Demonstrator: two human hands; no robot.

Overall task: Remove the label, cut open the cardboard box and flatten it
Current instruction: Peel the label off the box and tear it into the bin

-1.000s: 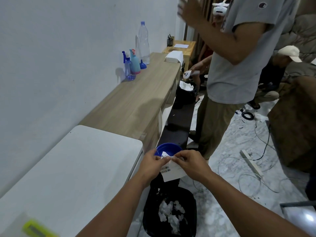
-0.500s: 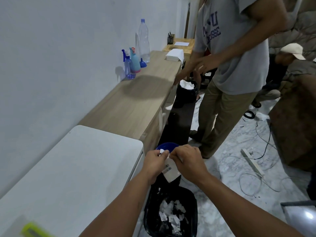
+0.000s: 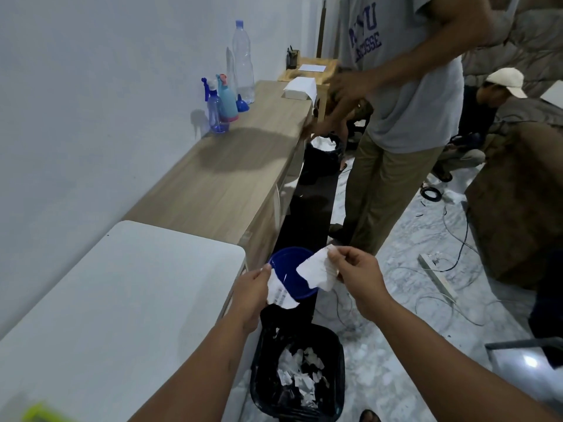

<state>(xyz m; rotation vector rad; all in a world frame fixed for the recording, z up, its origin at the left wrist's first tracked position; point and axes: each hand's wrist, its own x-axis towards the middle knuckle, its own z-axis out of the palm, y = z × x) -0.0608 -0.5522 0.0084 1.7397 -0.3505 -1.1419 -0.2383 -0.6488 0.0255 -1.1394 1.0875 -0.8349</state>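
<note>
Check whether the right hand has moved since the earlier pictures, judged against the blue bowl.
Yes. The right hand has pulled away to the right of the blue bowl, taking a torn label piece; the left hand grips the other piece.

A table [image 3: 122, 300] sits near left with a counter [image 3: 225, 178] beyond it carrying bottles [image 3: 231, 86] at its far end, a bin [image 3: 298, 376] of what seem paper scraps on the floor right of the table, and a standing person [image 3: 402, 117] farther right.
</note>
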